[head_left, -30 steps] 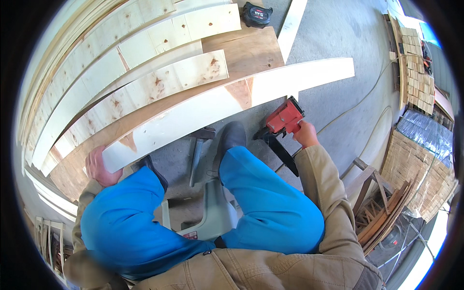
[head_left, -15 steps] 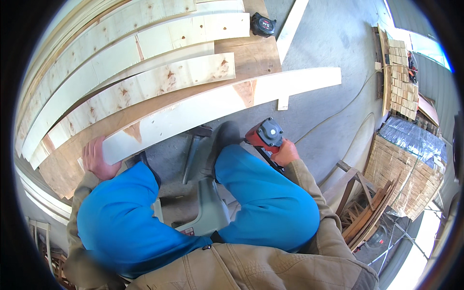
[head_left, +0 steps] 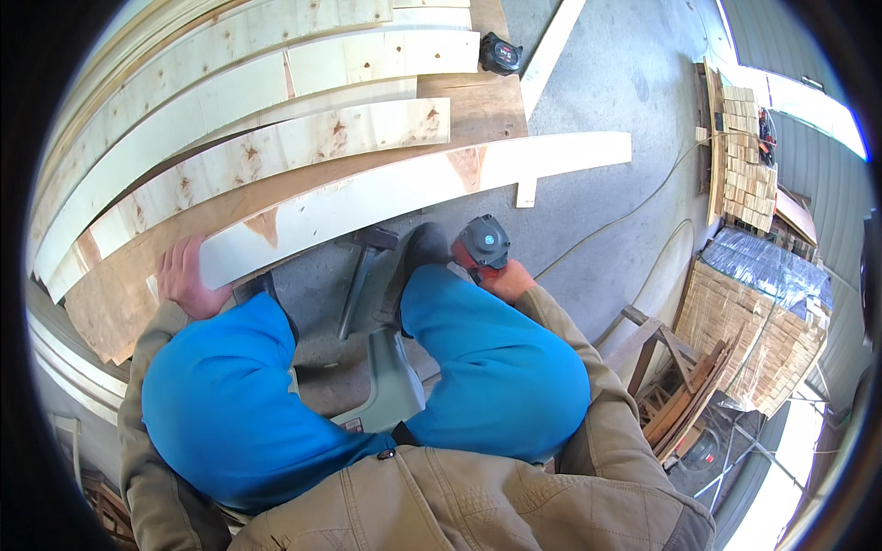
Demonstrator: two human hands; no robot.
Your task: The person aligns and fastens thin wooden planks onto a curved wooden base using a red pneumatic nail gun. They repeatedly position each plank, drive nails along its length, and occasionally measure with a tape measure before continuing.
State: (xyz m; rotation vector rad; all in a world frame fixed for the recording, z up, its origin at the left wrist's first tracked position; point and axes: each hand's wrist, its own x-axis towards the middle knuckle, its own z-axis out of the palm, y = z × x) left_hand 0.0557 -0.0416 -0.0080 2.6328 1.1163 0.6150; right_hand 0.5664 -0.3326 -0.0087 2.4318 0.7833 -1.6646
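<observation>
A long pale wooden board [head_left: 377, 195] with brown knot patches lies across in front of my knees, on a brown plywood sheet [head_left: 220, 220]. My left hand [head_left: 188, 278] grips the board's left end, fingers over the far side and thumb near the end edge. In my right hand [head_left: 508, 281] is a red and black nail gun [head_left: 481, 246], held by its handle beside my right knee, apart from the board. Its lower part is hidden by my hand and leg. A short wooden piece [head_left: 525, 193] sticks out from under the board toward me.
Several more boards [head_left: 276, 142] lie beyond the first. A black tape measure [head_left: 501, 55] sits at the plywood's far right. A hammer [head_left: 360, 271] stands on the floor between my feet. At right are a wrapped wood stack [head_left: 749, 317], a hose [head_left: 634, 223] and timber scraps [head_left: 689, 390].
My right hand has turned the nail gun so its top faces me more, and drawn it slightly left. The left hand keeps its place on the board's end.
</observation>
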